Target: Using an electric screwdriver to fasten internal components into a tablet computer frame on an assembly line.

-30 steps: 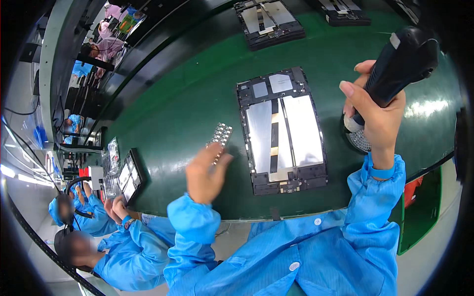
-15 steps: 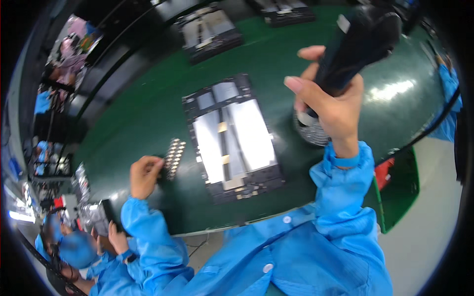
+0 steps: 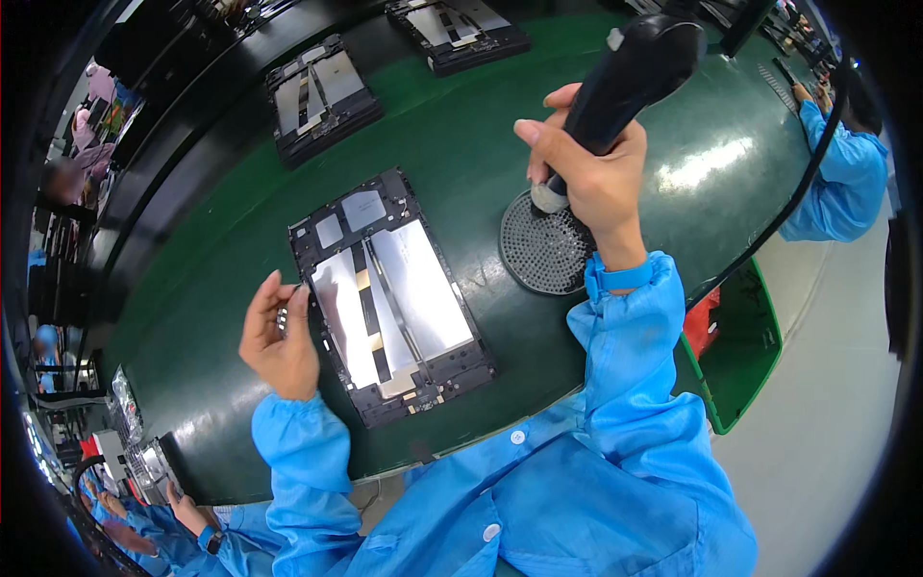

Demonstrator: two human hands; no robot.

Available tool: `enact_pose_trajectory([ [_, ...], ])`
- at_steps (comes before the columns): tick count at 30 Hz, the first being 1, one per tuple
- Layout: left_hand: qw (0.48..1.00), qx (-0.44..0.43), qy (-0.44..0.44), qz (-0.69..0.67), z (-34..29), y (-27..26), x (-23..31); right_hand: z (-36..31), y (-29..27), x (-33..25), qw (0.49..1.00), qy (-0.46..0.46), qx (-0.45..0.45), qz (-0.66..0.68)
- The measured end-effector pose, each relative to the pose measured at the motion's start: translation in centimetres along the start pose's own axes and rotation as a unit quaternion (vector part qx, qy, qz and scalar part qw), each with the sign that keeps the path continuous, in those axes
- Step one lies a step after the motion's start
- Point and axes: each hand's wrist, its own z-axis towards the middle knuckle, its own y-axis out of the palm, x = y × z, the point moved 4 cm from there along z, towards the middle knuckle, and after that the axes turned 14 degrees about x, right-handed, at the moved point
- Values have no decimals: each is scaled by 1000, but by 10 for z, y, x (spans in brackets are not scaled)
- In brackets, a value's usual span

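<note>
My right hand (image 3: 601, 183) is wrapped round a black electric screwdriver (image 3: 635, 77), its thumb and a finger extended. The screwdriver's pale lower end is over a round grey perforated screw tray (image 3: 543, 252); the exact tip is hidden. My left hand (image 3: 284, 337) is closed in a pinch at the left edge of an opened tablet (image 3: 437, 298), and what it pinches is too small to name. The tablet lies on the table with silver battery panels and flat cables showing. A strip of small shiny pieces (image 3: 281, 323) shows through the gap in my left hand, mostly hidden.
Two more stacks of opened tablets (image 3: 322, 96) (image 3: 457, 34) stand at the back of the green table (image 3: 231, 226). A green bin (image 3: 745, 356) with red material is at right, below the table edge. A black cable (image 3: 798, 192) arcs nearby. Co-workers in blue sit on both sides.
My left hand has moved from beside the strip to the tablet's left edge. The screwdriver's end has shifted over the screw tray. The whole view has swung, so the table appears further left.
</note>
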Motion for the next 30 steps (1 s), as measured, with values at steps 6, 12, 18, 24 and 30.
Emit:
enact_pose_trajectory([
  [6,995,-67,73,-13,-26,42,14,0,1,9,1000,10,-10,-26],
  [12,994,-71,81,-35,-29,46,16,-1,2,15,999,14,-11,-28],
  [18,995,-66,54,-57,-33,49,17,-1,0,15,999,8,-8,-38],
  [24,997,-73,21,-30,-52,67,27,7,-5,11,999,12,-21,-48],
  [30,984,-114,-50,-127,-50,62,36,1,-12,-5,998,-20,15,-55],
])
